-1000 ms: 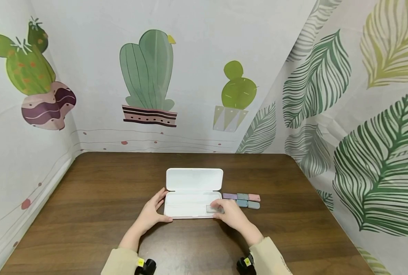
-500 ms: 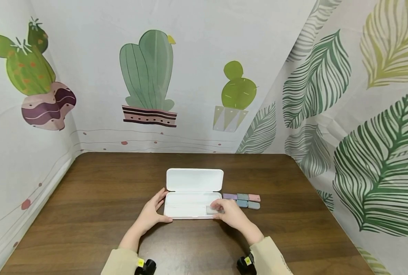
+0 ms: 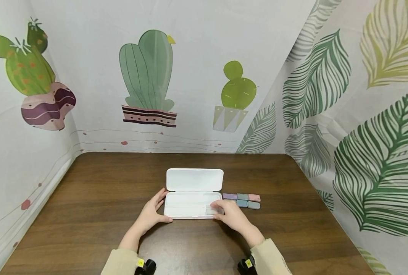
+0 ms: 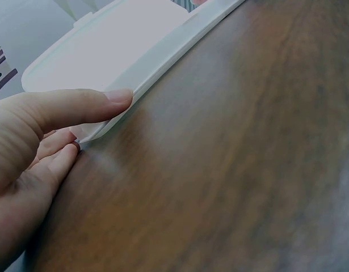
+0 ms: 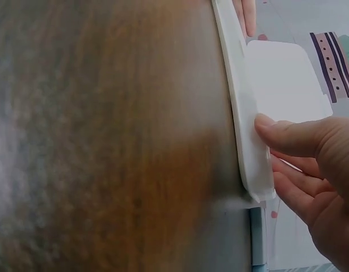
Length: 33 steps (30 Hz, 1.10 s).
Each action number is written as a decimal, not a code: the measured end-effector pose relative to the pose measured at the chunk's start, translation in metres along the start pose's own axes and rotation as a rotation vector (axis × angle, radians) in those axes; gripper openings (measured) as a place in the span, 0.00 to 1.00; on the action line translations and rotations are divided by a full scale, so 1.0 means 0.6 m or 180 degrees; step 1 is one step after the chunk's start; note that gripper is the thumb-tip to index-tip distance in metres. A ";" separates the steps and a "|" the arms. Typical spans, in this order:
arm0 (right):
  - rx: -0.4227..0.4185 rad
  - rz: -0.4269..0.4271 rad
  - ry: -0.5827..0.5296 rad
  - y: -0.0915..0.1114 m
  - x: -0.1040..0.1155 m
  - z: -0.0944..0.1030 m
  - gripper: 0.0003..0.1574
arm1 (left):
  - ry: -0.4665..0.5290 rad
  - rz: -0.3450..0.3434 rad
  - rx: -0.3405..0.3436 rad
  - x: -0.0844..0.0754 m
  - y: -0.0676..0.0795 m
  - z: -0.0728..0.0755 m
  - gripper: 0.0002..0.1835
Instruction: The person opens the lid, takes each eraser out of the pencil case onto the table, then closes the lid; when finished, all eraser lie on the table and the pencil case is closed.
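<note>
A white hinged case lies unfolded on the table, its lid (image 3: 194, 179) tipped back and its shallow base (image 3: 183, 204) nearest me. My left hand (image 3: 150, 212) holds the base's left end, thumb at the front corner and fingers along the side. Inside the base's front right corner is a small pale grey block (image 3: 208, 210). My right hand (image 3: 233, 215) reaches over the right end with fingertips on that block, partly covering it. In the right wrist view the thumb (image 5: 270, 127) lies at the base's front rim; the block itself is hidden there.
Right of the case, small blocks stand in two rows: a purple one (image 3: 229, 196), a grey-green one (image 3: 242, 196), a pink one (image 3: 254, 198), a blue one (image 3: 242, 203) and a grey-blue one (image 3: 253, 205). The brown table (image 3: 104, 183) meets patterned cloth walls (image 3: 197, 76).
My right fingers have shifted slightly over the pale grey block in the corner. The left hand and the case keep their places.
</note>
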State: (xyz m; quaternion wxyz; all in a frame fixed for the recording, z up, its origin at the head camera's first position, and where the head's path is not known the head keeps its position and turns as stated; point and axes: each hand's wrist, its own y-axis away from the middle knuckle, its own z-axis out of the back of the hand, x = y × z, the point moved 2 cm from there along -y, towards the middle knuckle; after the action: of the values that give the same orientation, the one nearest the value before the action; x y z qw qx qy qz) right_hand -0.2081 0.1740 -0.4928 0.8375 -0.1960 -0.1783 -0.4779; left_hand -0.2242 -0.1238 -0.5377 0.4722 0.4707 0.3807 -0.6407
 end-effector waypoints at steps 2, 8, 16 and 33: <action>0.0047 0.0018 0.0060 -0.001 0.003 0.001 0.16 | 0.0003 -0.0002 -0.0007 0.000 0.000 0.000 0.63; 0.0179 -0.0009 0.0069 -0.005 0.007 0.002 0.15 | 0.0011 0.0001 -0.0014 0.000 0.000 0.000 0.63; 0.0199 -0.0039 -0.0048 -0.008 0.005 0.000 0.13 | 0.0000 -0.0006 -0.0014 -0.002 0.001 0.000 0.63; 0.0121 -0.0025 -0.0154 -0.012 0.010 0.007 0.14 | 0.0060 0.0028 -0.0003 -0.003 0.001 0.000 0.63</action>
State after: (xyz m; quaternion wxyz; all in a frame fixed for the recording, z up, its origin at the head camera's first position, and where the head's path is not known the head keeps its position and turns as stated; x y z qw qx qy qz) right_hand -0.2116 0.1683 -0.4852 0.8347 -0.1909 -0.2083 -0.4728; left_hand -0.2231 -0.1237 -0.5359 0.4716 0.4782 0.3834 -0.6340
